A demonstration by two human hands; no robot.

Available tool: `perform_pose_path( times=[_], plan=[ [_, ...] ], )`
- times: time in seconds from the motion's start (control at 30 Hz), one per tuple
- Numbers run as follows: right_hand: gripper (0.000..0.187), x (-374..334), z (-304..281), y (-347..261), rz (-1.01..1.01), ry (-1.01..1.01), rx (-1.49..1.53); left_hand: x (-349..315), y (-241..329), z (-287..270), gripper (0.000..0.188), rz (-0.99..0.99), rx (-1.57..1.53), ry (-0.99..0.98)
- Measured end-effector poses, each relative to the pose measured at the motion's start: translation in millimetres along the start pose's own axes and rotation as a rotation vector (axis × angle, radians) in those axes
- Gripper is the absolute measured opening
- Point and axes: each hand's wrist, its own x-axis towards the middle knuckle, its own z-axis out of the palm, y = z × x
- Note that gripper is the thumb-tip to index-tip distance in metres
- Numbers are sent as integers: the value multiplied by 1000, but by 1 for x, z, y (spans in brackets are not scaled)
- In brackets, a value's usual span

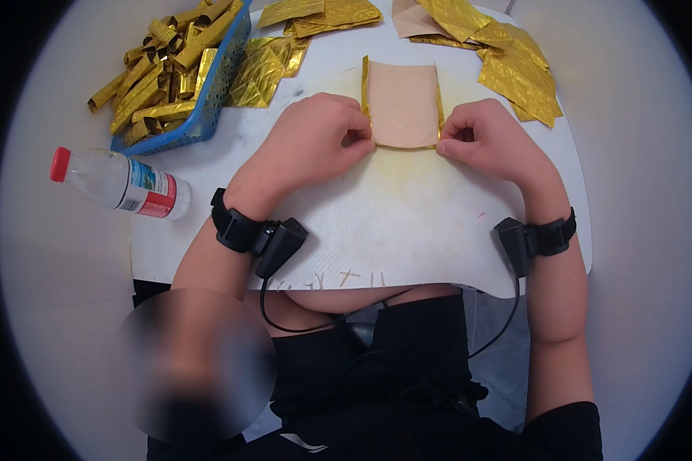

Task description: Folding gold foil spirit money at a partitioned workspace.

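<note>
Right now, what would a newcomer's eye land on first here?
Probably the blue basket heaped with gold rolls, at upper left. Then the tan paper with gold side edges, near the top, between the left hand and right hand. A red-capped bottle shows at left.

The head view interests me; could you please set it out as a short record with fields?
Workpiece: tan sheet, gold along its left and right edges
Left hand: pinches its near left corner
Right hand: pinches its near right corner
Left side: blue basket of gold tubes; red-capped clear bottle
Far side: gold sheets, two groups
Surface: white table
</note>
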Motion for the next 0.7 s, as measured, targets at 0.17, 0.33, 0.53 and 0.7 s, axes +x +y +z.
perform_pose_path(
  times=[0.17,0.33,0.53,0.7],
  plan=[
    [23,1,1,-2,28,5,-21,1,1,3,17,-41,15,26],
    [23,2,2,-6,80,6,-52,1,3,6,20,-76,36,55],
    [23,1,2,-5,105,18,-44,2,5,8,20,-80,15,62],
    [23,2,3,-7,99,28,-67,3,4,10,21,-151,1,61]
  ],
)
